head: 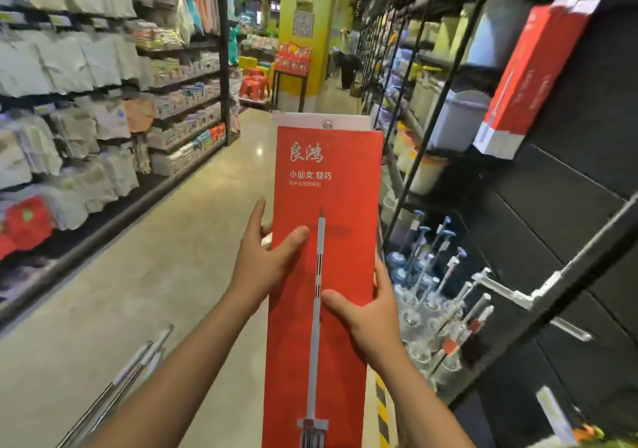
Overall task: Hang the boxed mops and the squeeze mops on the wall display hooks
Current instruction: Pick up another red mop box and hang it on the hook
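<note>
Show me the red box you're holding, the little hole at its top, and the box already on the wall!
Red box [340, 185], head view, on its red front below the writing.
Hole [327, 124], head view, on the metal ring in the white top flap.
Hung box [528, 78], head view, on its red side.

Single head view, facing forward-down along aisle floor [193, 240], hands close.

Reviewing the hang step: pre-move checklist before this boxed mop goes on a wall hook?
1. Grip: left hand and right hand both hold the red boxed mop: ok.
2. Hang hole in the white top tab visible, unblocked: ok.
3. Free wall hook on the black panel at right: ok.
4. Hole lined up with hook: not ok, box faces down the aisle.
5. Hook strength: cannot tell.
</note>
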The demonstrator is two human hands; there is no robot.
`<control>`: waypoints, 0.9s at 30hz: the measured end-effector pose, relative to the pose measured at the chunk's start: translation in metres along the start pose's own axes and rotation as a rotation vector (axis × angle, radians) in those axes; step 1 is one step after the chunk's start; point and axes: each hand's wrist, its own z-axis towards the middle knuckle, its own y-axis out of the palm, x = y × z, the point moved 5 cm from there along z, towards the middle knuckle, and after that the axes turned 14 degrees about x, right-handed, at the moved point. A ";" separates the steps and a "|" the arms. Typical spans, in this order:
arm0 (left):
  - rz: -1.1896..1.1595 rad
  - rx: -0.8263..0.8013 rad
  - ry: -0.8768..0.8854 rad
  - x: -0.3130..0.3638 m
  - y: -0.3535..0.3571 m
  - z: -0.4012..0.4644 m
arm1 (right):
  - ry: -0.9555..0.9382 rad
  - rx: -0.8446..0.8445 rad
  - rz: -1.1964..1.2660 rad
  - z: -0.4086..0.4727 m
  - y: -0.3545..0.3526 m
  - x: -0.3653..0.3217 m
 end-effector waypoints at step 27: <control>-0.194 -0.375 0.298 0.025 0.444 0.401 | -0.144 0.364 -0.053 0.494 -0.013 0.083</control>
